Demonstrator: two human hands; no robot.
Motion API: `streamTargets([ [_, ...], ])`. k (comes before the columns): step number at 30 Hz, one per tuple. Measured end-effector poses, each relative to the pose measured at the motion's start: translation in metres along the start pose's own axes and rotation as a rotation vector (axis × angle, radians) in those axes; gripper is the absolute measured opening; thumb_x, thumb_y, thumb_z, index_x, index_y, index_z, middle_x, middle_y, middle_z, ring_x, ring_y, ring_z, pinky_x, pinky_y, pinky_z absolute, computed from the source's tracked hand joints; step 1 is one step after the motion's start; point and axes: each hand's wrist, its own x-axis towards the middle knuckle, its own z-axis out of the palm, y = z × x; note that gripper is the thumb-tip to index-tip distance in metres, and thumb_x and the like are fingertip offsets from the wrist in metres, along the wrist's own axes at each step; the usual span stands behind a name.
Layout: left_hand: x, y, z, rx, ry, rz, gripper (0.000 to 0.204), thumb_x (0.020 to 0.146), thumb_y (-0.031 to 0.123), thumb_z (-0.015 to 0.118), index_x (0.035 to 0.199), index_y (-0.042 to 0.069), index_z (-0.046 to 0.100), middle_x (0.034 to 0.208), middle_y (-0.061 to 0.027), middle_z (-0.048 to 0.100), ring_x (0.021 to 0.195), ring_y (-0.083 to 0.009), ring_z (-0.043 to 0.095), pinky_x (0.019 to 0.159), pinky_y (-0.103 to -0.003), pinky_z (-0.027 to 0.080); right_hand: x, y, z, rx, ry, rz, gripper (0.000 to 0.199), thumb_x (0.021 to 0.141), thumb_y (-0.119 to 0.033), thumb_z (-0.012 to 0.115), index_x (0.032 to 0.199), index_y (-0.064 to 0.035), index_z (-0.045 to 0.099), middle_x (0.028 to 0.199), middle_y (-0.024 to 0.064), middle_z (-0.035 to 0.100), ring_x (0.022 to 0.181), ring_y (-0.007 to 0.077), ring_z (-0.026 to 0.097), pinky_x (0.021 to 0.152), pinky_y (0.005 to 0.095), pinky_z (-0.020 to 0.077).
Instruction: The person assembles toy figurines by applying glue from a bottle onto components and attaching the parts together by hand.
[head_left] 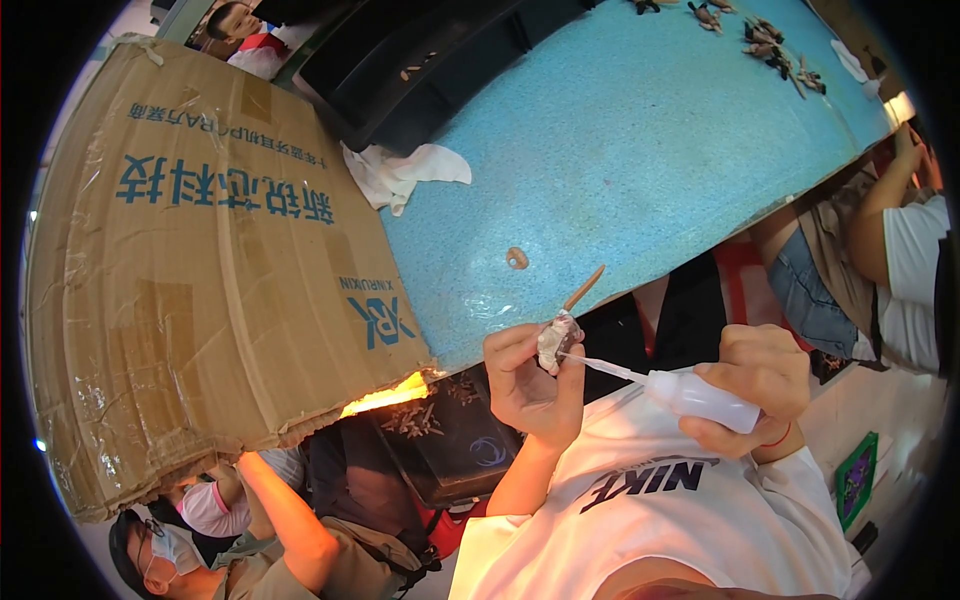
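My left hand [535, 395] is closed in a pinch around a small white and dark brownish piece [556, 342], like part of a figurine. A thin brown pointed stick [584, 288] juts up from its top. My right hand [762, 380] is wrapped round a white squeeze bottle [705, 398], tilted toward the left. The tip of its narrow clear nozzle [608, 368] meets the piece, or comes very near it. Beyond my hands, a small brown ring-shaped part [516, 258] lies on the blue tabletop [600, 150].
A big cardboard sheet or box [200, 270] covers the left side. Black bins [410, 75] and a crumpled white cloth [405, 175] sit beside it. Small brown parts [765, 48] lie far right. A black tray [450, 440] is below the table edge. Co-workers sit left and right.
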Motion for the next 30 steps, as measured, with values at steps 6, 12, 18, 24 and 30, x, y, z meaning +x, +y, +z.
streamTargets([
  [6,0.0,0.001,0.002,-0.052,0.006,-0.035,0.035,0.071,-0.017,0.06,0.1,-0.002,0.048,0.099,-0.0152,0.047,0.082,-0.0202,0.058,0.07,-0.032,0.054,0.001,0.002,0.0,-0.006,0.012,0.007,0.03,0.057,-0.015,0.077,0.077,0.0009,0.061,0.05,0.0036,0.045,0.037,0.015,0.036,0.034,0.0247,0.0238],
  [12,-0.002,0.001,0.0,0.003,0.006,-0.083,0.026,0.075,-0.007,0.06,0.097,0.001,0.048,0.099,-0.0118,0.046,0.082,-0.0217,0.058,0.064,-0.035,0.058,0.0,0.002,-0.001,0.007,0.013,0.014,0.03,0.057,-0.014,0.077,0.077,0.0014,0.06,0.05,0.0036,0.045,0.036,0.0154,0.037,0.034,0.0249,0.0245],
  [18,-0.001,0.004,0.001,-0.036,0.0,-0.129,0.028,0.075,-0.007,0.06,0.098,0.001,0.047,0.099,-0.011,0.046,0.084,-0.0225,0.058,0.066,-0.036,0.057,0.002,0.002,0.001,-0.006,0.008,0.028,0.029,0.058,-0.014,0.077,0.076,0.0014,0.061,0.05,0.0039,0.046,0.036,0.0167,0.038,0.034,0.0257,0.0263],
  [24,0.003,0.013,0.005,-0.285,0.118,-0.305,0.026,0.077,-0.011,0.055,0.1,-0.002,0.047,0.1,-0.0165,0.052,0.081,-0.0189,0.057,0.067,-0.033,0.054,-0.014,0.009,0.016,0.245,0.491,0.235,0.026,0.073,-0.017,0.062,0.087,0.0025,0.053,0.059,0.0061,0.05,0.049,0.0117,0.044,0.045,0.024,0.0327],
  [30,0.018,0.015,-0.018,-0.324,0.257,-0.424,0.017,0.08,-0.007,0.051,0.091,0.004,0.042,0.105,-0.0157,0.053,0.081,-0.0184,0.057,0.068,-0.037,0.054,0.006,0.065,0.008,0.452,0.304,0.611,0.027,0.074,-0.007,0.056,0.099,0.0031,0.053,0.091,0.0121,0.06,0.087,0.0181,0.056,0.081,0.0306,0.0421],
])
